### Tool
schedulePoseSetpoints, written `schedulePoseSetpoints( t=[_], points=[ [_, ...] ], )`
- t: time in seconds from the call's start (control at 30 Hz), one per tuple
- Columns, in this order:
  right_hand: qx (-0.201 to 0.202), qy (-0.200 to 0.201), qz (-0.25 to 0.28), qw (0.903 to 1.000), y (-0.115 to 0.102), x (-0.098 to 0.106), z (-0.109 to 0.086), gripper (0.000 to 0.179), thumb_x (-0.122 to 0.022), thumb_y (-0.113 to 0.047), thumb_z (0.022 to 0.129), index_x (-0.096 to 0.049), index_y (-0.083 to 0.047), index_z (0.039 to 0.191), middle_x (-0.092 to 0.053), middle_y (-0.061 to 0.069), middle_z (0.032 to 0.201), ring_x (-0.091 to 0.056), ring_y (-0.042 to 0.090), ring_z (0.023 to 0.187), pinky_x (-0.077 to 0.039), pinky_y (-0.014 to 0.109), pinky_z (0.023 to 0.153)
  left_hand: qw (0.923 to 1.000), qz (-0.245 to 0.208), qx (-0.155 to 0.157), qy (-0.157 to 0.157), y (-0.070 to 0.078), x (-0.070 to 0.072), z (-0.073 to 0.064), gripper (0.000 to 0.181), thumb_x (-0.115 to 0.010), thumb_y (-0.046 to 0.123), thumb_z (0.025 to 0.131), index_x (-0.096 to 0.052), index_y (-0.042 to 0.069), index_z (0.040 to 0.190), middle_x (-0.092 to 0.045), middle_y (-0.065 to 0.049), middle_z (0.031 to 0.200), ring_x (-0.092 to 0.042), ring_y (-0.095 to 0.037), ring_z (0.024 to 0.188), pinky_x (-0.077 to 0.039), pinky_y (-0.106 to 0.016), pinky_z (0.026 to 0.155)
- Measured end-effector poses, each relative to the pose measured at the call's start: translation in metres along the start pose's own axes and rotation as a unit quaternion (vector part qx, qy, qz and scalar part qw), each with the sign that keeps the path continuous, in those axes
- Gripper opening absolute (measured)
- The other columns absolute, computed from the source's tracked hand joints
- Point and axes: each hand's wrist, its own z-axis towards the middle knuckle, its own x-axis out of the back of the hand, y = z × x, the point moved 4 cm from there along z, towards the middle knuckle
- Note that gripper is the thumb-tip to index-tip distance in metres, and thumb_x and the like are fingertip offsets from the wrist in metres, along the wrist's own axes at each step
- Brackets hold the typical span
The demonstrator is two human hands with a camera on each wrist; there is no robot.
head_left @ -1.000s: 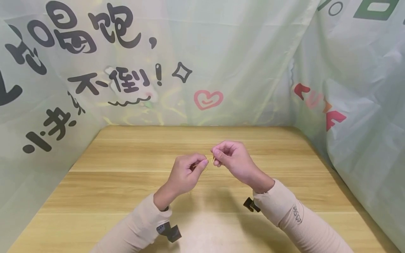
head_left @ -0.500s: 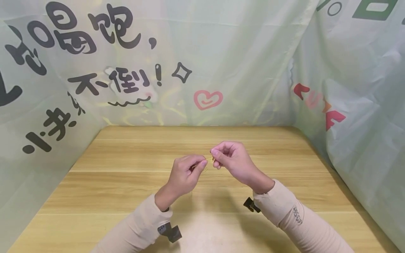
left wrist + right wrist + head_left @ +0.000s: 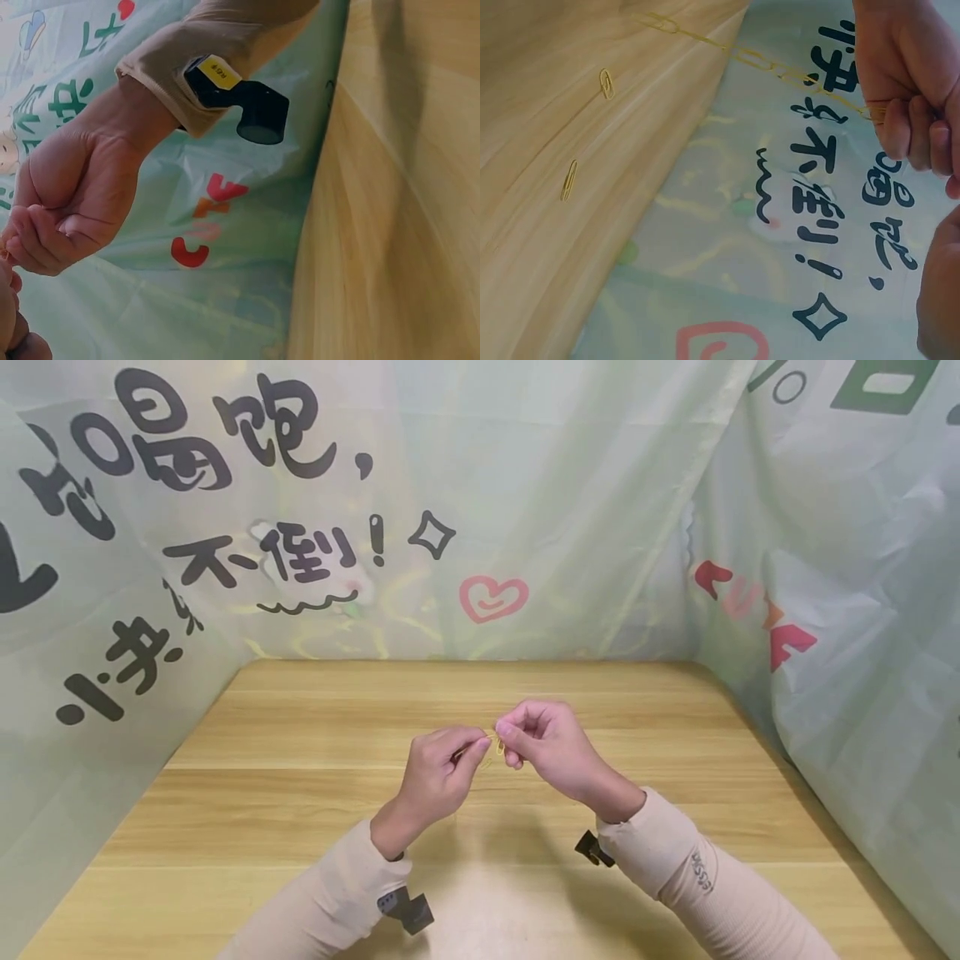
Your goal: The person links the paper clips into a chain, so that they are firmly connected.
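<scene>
My left hand [image 3: 442, 768] pinches a gold paper clip at the end of a chain of paper clips [image 3: 754, 58]. In the right wrist view the chain runs down from the curled left fingers [image 3: 895, 135] toward the tabletop. Close beside it, my right hand [image 3: 551, 747] pinches another gold paper clip [image 3: 500, 747] between thumb and forefinger. Both sets of fingertips nearly meet above the table, and they hide much of the two clips. In the left wrist view the right hand [image 3: 82, 180] shows curled, with the left fingers [image 3: 11, 311] at the lower left edge.
Two loose gold paper clips, one [image 3: 606, 84] and another [image 3: 568, 180], lie on the wooden table [image 3: 337, 710]. Printed cloth curtains [image 3: 585, 510] close off the back and sides. Each sleeve carries a small black camera mount [image 3: 408, 910].
The right hand has shifted slightly left and down, bringing its paper clip closer to the left fingertips. The left hand has barely moved.
</scene>
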Motion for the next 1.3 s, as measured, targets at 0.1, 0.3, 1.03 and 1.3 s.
schedulePoseSetpoints(
  t=[0.1,0.3,1.03,1.3],
  points=[
    [-0.008,-0.041,-0.012,0.9991,-0.001,0.0,0.0,0.016,-0.056,0.004,0.095,-0.058,0.014,0.107,-0.057,0.008,0.077,-0.054,0.012,0.063,-0.047,0.023,0.06,0.9999,-0.001,0.008,-0.008,-0.004,0.002,-0.001,0.034,-0.048,0.021,0.103,-0.063,0.0,0.081,-0.047,0.0,0.057,-0.035,-0.006,0.048,-0.029,-0.015,0.043],
    [0.012,-0.037,-0.059,0.9975,-0.007,0.012,0.005,0.02,-0.05,0.012,0.091,-0.047,0.008,0.11,-0.055,0.01,0.083,-0.053,0.014,0.073,-0.049,0.025,0.069,0.9925,-0.036,0.09,-0.075,-0.014,0.007,-0.01,0.015,-0.058,0.004,0.093,-0.066,0.004,0.081,-0.049,0.004,0.059,-0.036,-0.003,0.05,-0.032,-0.017,0.044],
    [0.03,-0.195,-0.16,0.9671,0.044,-0.007,0.011,0.01,-0.056,-0.003,0.097,-0.059,-0.001,0.087,-0.059,0.001,0.078,-0.055,0.012,0.069,-0.049,0.027,0.063,0.9274,-0.059,0.348,-0.124,-0.032,0.009,-0.021,0.019,-0.06,0.015,0.097,-0.068,0.004,0.085,-0.056,0.002,0.066,-0.049,-0.011,0.058,-0.043,-0.024,0.054],
    [-0.014,-0.138,-0.113,0.9839,0.032,0.002,0.017,0.018,-0.037,-0.006,0.104,-0.048,0.003,0.092,-0.062,0.014,0.093,-0.063,0.028,0.088,-0.053,0.045,0.077,0.9256,-0.058,0.323,-0.188,-0.032,0.007,-0.019,0.013,-0.063,0.016,0.096,-0.071,0.01,0.089,-0.038,0.009,0.053,-0.032,-0.005,0.046,-0.028,-0.021,0.045]
  ],
)
